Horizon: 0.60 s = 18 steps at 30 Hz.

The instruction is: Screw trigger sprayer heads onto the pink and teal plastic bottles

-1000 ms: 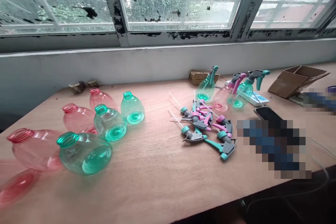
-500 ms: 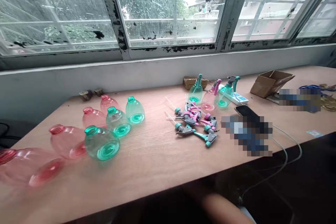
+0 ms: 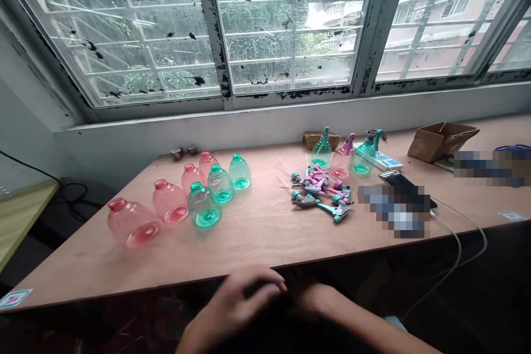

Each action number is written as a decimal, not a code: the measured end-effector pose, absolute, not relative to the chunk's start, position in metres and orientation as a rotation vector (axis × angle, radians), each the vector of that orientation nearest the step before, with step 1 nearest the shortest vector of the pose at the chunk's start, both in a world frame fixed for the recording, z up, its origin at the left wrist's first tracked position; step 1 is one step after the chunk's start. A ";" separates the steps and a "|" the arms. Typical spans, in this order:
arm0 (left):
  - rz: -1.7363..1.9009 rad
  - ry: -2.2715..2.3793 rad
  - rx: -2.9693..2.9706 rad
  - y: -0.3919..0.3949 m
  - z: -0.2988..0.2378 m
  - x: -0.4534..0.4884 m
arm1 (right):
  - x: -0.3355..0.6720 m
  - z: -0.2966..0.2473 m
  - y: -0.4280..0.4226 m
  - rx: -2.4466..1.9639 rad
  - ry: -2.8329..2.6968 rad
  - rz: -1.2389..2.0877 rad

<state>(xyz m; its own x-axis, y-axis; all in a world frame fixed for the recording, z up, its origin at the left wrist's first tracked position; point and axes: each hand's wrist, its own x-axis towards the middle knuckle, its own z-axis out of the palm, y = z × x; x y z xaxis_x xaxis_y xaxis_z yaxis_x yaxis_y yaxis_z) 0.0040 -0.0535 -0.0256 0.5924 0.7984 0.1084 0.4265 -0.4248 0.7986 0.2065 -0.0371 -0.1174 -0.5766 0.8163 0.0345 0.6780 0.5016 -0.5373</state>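
Observation:
My left hand (image 3: 244, 298) lies low in front of the wooden table's (image 3: 257, 243) near edge, fingers stretched sideways over something dark, nothing seen in them. My right hand (image 3: 314, 298) meets it from the right; its fingers are hidden in the dark. Several empty pink and green bottles (image 3: 199, 199) lie on the table's left half. A pile of loose trigger spray heads (image 3: 321, 193) lies right of the middle. Three bottles with spray heads fitted (image 3: 344, 152) lie behind the pile. Both hands are well short of all of these.
A phone (image 3: 400, 181) with a white cable (image 3: 456, 238) lies at the right. A cardboard box (image 3: 442, 141) and a power strip (image 3: 384, 160) sit near the wall below the windows. A second, lower table (image 3: 20, 215) stands at the far left.
The view has pulled back and up, so the table looks smaller and farther. Both hands have come into sight at the bottom edge. Nothing on the table has moved.

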 end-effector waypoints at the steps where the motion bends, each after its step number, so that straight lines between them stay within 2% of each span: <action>1: 0.984 1.068 2.048 -0.046 -0.016 -0.003 | 0.213 -0.111 -0.042 -1.251 -2.528 0.751; 2: 1.395 1.266 1.975 -0.036 -0.008 -0.011 | 0.220 -0.102 -0.047 -1.235 -2.590 0.814; 4: 1.768 1.538 1.948 -0.007 -0.002 -0.027 | 0.234 -0.076 -0.058 -1.110 -2.687 1.010; 5: 1.826 1.677 1.946 0.009 -0.002 -0.034 | 0.240 -0.061 -0.062 -0.990 -2.640 1.072; 7: 1.722 1.911 1.856 0.038 -0.006 -0.048 | 0.252 -0.034 -0.066 -0.744 -2.482 1.202; 9: 1.571 1.947 1.773 0.056 -0.013 -0.058 | 0.263 -0.020 -0.060 -0.766 -2.239 1.156; 11: 1.486 1.911 1.753 0.061 -0.022 -0.061 | 0.275 -0.023 -0.046 -0.946 -1.983 0.857; 14: 1.412 1.823 1.769 0.049 -0.036 -0.052 | 0.292 -0.048 -0.018 -1.174 -1.666 0.203; 18: 1.214 1.632 1.872 0.024 -0.052 -0.022 | 0.309 -0.081 0.008 -1.533 -1.587 -0.232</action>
